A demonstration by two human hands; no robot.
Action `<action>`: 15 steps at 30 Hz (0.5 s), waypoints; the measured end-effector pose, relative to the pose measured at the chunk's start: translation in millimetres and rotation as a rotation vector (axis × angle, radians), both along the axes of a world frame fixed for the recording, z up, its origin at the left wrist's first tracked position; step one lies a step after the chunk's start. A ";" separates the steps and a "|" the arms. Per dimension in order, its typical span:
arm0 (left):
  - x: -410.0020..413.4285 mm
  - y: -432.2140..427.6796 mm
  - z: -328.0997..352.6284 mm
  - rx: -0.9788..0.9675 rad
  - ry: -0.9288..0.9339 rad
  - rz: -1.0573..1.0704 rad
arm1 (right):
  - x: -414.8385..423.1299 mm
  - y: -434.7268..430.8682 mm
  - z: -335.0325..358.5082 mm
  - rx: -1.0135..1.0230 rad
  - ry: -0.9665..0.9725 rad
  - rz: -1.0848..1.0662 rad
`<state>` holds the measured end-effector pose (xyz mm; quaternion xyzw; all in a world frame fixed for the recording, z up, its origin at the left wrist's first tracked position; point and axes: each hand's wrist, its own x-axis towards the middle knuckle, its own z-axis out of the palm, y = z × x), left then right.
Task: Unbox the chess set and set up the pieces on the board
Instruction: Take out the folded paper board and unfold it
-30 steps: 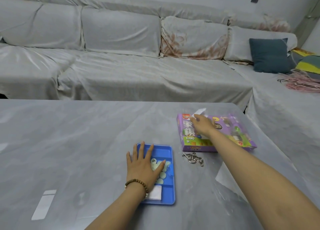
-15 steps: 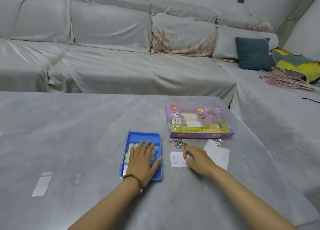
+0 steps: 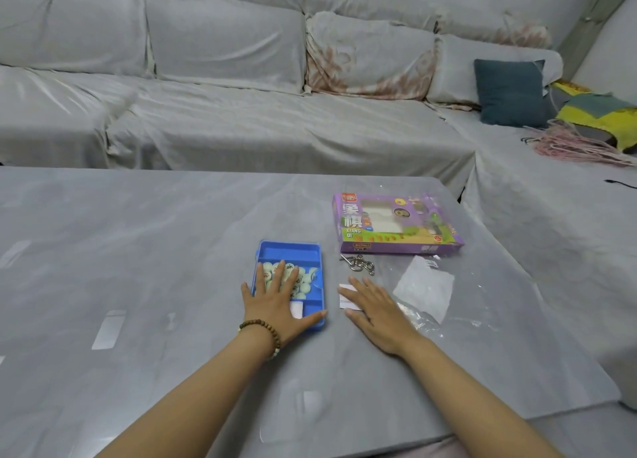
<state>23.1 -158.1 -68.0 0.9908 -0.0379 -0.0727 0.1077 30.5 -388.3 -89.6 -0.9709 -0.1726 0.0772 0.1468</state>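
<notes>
A blue plastic tray [image 3: 289,249] holding several pale round chess pieces [image 3: 303,275] lies on the grey table [image 3: 138,251]. My left hand [image 3: 275,302] rests flat on the tray and pieces, fingers spread. A folded white paper [image 3: 345,297] lies just right of the tray, and my right hand [image 3: 375,307] lies flat over its near part, fingers straight. The purple Xiangqi box [image 3: 396,225] sits farther back on the right. A bead bracelet is on my left wrist.
A small metal ring puzzle [image 3: 360,263] lies between tray and box. A clear plastic bag with a white sheet [image 3: 425,285] lies right of my right hand. A covered sofa [image 3: 241,95] with a dark cushion [image 3: 510,92] stands behind the table.
My right hand left the purple box, brought the white paper down beside the tray, then flattened on it. My left hand stayed on the tray.
</notes>
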 end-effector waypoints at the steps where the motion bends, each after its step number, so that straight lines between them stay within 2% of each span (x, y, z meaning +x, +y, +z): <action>1: -2.5 0.4 -0.2 0.004 0.001 0.001 | 0.7 0.9 0.1 0.033 -0.011 -0.007; 8: -33.3 19.3 -2.5 0.015 -0.008 0.025 | -4.6 19.1 1.1 0.297 -0.021 -0.130; 11: -56.4 34.1 -5.1 0.023 -0.010 0.045 | -20.0 56.0 12.3 0.545 -0.058 -0.205; 13: -70.7 50.3 -6.0 0.023 -0.016 0.045 | -30.8 82.9 23.7 0.621 -0.036 -0.142; 15: -80.4 69.1 -6.5 0.034 -0.021 0.037 | -38.6 103.8 27.6 0.557 0.004 -0.010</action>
